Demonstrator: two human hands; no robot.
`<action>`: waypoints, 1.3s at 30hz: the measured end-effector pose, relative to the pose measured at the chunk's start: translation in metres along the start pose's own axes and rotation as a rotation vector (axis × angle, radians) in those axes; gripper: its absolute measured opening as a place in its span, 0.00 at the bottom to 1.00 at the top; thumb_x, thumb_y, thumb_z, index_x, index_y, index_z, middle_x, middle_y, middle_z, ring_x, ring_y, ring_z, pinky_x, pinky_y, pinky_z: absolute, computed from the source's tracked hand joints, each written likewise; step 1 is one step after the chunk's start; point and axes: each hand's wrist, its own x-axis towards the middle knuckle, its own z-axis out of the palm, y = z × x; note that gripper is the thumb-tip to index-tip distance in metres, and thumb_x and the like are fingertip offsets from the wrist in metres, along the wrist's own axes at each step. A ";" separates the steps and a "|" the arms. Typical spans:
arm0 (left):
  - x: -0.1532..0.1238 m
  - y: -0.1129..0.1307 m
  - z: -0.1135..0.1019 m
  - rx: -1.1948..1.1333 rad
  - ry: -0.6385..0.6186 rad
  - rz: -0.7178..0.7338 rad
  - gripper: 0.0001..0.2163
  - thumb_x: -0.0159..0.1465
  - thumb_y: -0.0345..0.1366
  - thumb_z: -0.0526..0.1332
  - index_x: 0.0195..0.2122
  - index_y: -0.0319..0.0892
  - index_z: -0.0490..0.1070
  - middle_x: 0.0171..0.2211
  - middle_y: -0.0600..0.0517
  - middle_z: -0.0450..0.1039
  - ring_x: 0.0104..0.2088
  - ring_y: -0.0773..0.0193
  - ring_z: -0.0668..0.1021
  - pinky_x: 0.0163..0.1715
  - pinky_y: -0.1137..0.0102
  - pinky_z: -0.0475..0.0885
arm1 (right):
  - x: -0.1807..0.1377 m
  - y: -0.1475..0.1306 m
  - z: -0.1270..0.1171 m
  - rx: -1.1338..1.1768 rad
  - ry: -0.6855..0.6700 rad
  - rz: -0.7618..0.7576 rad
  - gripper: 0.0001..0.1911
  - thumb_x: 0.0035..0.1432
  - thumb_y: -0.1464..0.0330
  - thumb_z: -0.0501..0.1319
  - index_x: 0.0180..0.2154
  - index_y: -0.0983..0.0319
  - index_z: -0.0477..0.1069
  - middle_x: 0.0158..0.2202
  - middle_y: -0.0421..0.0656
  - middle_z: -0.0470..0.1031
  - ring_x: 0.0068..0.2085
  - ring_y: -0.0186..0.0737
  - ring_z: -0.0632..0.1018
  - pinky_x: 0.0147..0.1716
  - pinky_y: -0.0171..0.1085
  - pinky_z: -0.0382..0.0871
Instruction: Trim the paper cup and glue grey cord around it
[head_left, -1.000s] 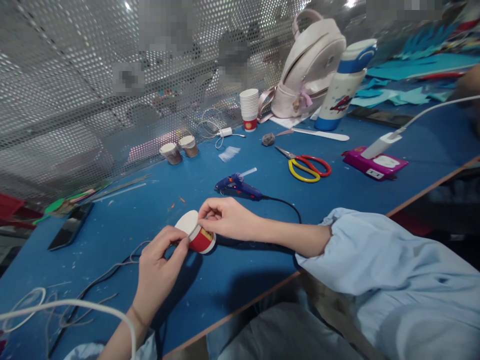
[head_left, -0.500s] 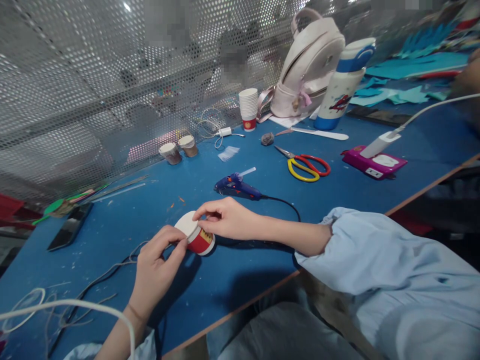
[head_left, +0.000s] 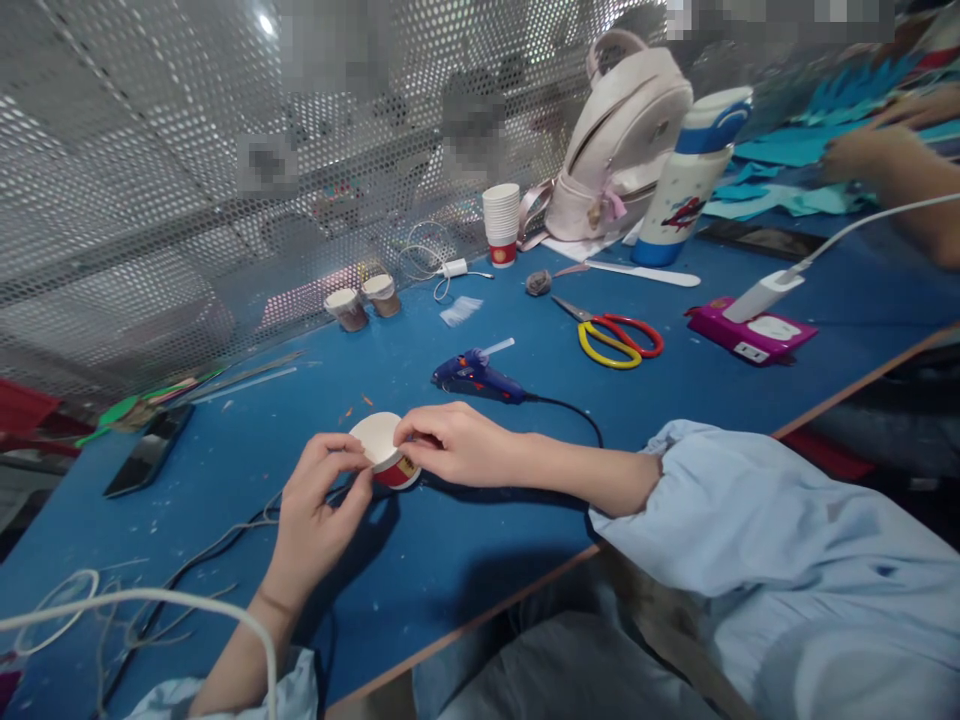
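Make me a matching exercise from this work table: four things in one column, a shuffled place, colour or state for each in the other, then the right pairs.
Column one
1. Red-and-white paper cup
2. Glue gun
3. Scissors
4. Drinking bottle

Column two
A. Beside the pale backpack
B. Red and yellow handles
C. Between the left hand and the right hand, fingers of both at its rim
D. Mostly dark blue, lying on the table

Right pairs: 1-C, 2-D, 3-B, 4-A
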 end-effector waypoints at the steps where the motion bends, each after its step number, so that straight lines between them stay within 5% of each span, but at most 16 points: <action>1: 0.000 -0.002 0.001 0.012 0.012 0.012 0.04 0.62 0.30 0.60 0.32 0.42 0.73 0.36 0.49 0.73 0.35 0.63 0.75 0.34 0.69 0.71 | 0.000 0.001 0.001 -0.026 0.008 -0.017 0.07 0.62 0.77 0.56 0.37 0.66 0.72 0.33 0.44 0.77 0.31 0.34 0.72 0.34 0.31 0.63; 8: 0.001 -0.016 0.006 0.003 0.042 0.005 0.07 0.63 0.28 0.58 0.41 0.42 0.71 0.44 0.47 0.72 0.45 0.59 0.76 0.44 0.63 0.73 | -0.001 0.011 0.012 -0.206 0.032 -0.053 0.06 0.64 0.75 0.56 0.38 0.65 0.72 0.37 0.47 0.78 0.36 0.38 0.76 0.36 0.33 0.65; 14: 0.002 -0.015 0.008 0.068 0.088 0.022 0.05 0.64 0.28 0.58 0.40 0.41 0.71 0.43 0.46 0.73 0.45 0.59 0.76 0.47 0.61 0.72 | 0.000 0.019 0.015 -0.247 0.038 -0.032 0.07 0.64 0.75 0.55 0.39 0.65 0.72 0.39 0.47 0.79 0.38 0.38 0.77 0.38 0.34 0.66; 21: 0.003 -0.004 0.014 0.233 0.195 0.143 0.06 0.64 0.26 0.59 0.41 0.40 0.71 0.41 0.44 0.75 0.43 0.58 0.76 0.40 0.63 0.73 | 0.004 0.020 0.021 -0.225 0.055 -0.035 0.07 0.65 0.74 0.55 0.40 0.64 0.71 0.38 0.46 0.79 0.39 0.37 0.77 0.38 0.33 0.66; 26: 0.001 0.002 0.020 0.292 0.161 0.230 0.09 0.63 0.25 0.60 0.45 0.39 0.69 0.39 0.44 0.77 0.40 0.58 0.77 0.40 0.65 0.72 | 0.004 0.021 0.027 -0.201 0.042 -0.013 0.06 0.64 0.74 0.56 0.40 0.63 0.72 0.38 0.44 0.79 0.39 0.37 0.77 0.39 0.33 0.66; 39: 0.001 0.005 0.029 0.294 0.143 0.189 0.06 0.64 0.28 0.60 0.41 0.41 0.70 0.32 0.49 0.75 0.34 0.61 0.75 0.34 0.68 0.69 | 0.004 0.012 0.026 -0.183 -0.016 0.087 0.08 0.63 0.75 0.56 0.41 0.63 0.73 0.42 0.45 0.80 0.42 0.39 0.79 0.40 0.34 0.68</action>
